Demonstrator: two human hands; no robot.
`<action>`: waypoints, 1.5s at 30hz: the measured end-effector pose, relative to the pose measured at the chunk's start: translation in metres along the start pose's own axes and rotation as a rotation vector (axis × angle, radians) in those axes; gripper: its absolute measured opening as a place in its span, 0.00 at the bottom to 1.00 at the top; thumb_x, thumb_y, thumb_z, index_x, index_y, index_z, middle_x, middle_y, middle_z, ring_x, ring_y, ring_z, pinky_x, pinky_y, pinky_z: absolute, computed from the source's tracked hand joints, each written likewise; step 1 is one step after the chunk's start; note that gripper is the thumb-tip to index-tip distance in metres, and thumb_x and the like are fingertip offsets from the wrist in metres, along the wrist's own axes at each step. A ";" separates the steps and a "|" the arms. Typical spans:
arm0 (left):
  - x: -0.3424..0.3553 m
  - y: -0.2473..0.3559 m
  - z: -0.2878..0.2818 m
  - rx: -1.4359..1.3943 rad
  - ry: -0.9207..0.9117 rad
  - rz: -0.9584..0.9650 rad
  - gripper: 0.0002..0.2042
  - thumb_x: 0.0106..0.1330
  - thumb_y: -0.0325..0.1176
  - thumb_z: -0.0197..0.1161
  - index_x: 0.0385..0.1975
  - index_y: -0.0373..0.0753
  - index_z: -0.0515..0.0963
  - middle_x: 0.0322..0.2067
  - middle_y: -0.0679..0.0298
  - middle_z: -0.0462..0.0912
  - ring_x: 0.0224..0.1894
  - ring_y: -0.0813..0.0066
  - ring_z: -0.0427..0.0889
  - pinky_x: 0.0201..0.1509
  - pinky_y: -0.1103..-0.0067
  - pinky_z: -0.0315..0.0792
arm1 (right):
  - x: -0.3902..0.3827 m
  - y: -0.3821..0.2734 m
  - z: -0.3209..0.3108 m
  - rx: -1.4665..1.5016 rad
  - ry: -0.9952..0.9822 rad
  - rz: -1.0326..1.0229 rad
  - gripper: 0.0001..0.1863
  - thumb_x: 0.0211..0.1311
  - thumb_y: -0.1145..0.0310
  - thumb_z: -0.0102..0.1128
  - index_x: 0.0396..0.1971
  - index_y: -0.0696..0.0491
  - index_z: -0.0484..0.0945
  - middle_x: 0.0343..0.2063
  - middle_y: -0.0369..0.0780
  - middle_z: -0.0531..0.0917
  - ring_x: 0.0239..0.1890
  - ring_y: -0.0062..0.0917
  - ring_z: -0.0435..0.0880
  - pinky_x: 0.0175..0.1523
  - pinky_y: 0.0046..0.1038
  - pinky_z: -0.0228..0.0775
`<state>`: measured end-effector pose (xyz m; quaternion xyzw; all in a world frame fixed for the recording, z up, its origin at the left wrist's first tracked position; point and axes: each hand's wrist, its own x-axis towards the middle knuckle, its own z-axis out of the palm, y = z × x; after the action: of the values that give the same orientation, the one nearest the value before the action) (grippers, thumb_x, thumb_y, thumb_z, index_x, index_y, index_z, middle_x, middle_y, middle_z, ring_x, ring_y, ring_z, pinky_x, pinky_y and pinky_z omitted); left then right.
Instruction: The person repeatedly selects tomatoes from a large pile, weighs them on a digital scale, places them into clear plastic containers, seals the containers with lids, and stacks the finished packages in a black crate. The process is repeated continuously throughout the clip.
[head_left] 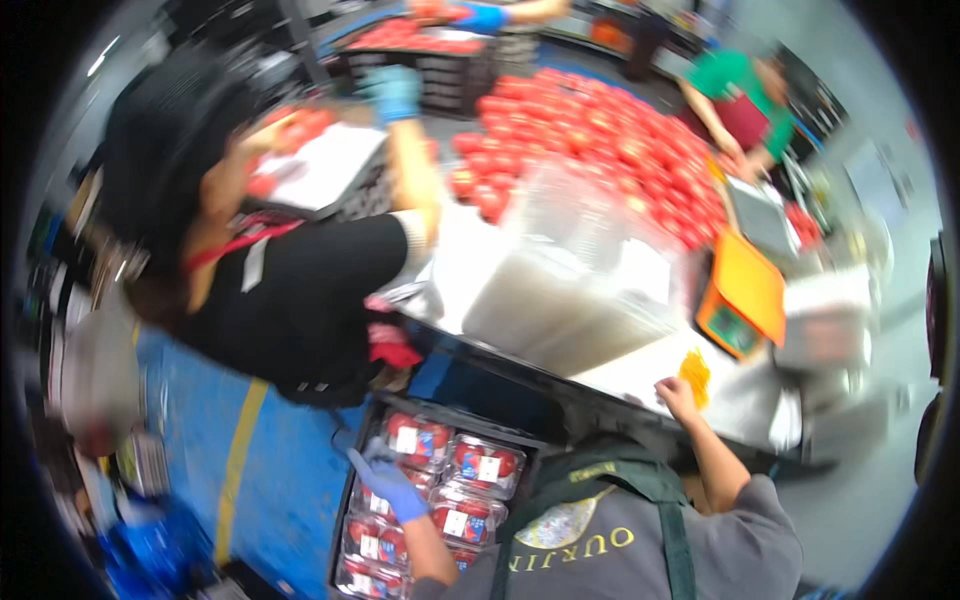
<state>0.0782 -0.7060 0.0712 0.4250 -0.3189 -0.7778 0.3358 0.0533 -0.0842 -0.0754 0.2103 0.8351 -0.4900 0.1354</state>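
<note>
My left hand (397, 492), in a blue-purple glove, reaches over a black crate (338, 545) at the lower middle. Its fingers look stretched out, slightly blurred, above the packs. Several transparent plastic boxes of tomatoes (484, 466) with labels fill the crate in rows. My right hand (680, 400), bare, is at the near edge of the white table (625, 375), its fingers curled together. Whether something small is in them I cannot make out. Right beside it lies a small pile of thin yellow strips (695, 378). Tall stacks of transparent plastic boxes (565, 295) stand on the table ahead.
A large heap of tomatoes (610, 140) covers the table's far part. An orange scale (745, 290) stands at the right. Close on my left, a co-worker in black (290, 310) reaches over the table; another in green (735, 90) works at the far right. More crates (425, 80) stand behind.
</note>
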 end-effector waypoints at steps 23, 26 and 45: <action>-0.443 -0.297 0.219 1.035 -1.553 -0.656 0.24 0.68 0.31 0.57 0.63 0.37 0.64 0.52 0.60 0.74 0.52 0.80 0.73 0.59 0.84 0.66 | -0.093 -0.146 -0.524 -0.704 1.242 -0.457 0.13 0.61 0.70 0.58 0.43 0.59 0.77 0.38 0.44 0.81 0.42 0.35 0.79 0.47 0.32 0.70; -0.439 -0.329 0.221 1.017 -1.681 -0.623 0.23 0.68 0.32 0.58 0.62 0.35 0.67 0.50 0.66 0.76 0.49 0.84 0.74 0.57 0.87 0.66 | -0.074 -0.120 -0.580 -0.672 0.938 -0.282 0.14 0.63 0.65 0.56 0.42 0.59 0.78 0.30 0.44 0.82 0.34 0.32 0.81 0.42 0.29 0.71; -0.274 -0.449 0.424 0.962 -0.930 1.034 0.34 0.53 0.36 0.67 0.62 0.44 0.64 0.53 0.50 0.71 0.49 0.54 0.76 0.50 0.65 0.73 | -0.036 -0.061 -0.646 -0.353 0.768 -0.137 0.13 0.68 0.63 0.52 0.41 0.57 0.78 0.21 0.31 0.74 0.23 0.12 0.69 0.28 0.19 0.62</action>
<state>-0.2927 -0.1430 0.0274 -0.0414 -0.8752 -0.4016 0.2666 0.0423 0.4470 0.2985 0.2953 0.9079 -0.2336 -0.1842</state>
